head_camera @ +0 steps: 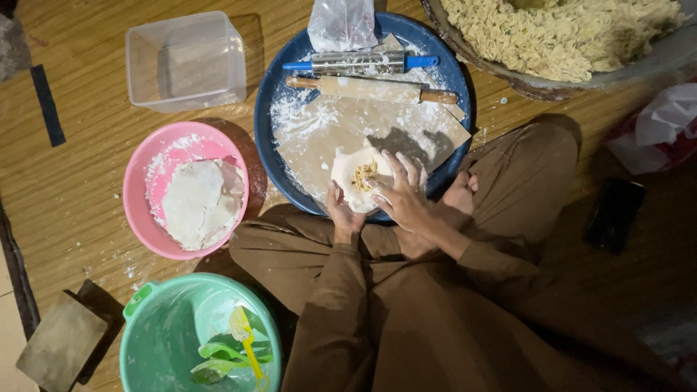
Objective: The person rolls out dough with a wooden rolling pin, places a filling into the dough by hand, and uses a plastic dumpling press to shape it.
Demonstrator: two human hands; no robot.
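Over the blue tray (276, 109), round pale dough wrapper (348, 174) with yellowish filling, left hand (343, 210) and right hand (401, 197) both clasping its edges.

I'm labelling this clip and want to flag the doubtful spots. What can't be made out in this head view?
- Dough round: its near edge is hidden under the left hand and right hand.
- Filling: too small to identify.
- Big bowl of noodle-like shreds: cut off by the top edge.
- Dark flat thing on the floor: too dim to tell.
- Green basin: cut by the bottom edge.
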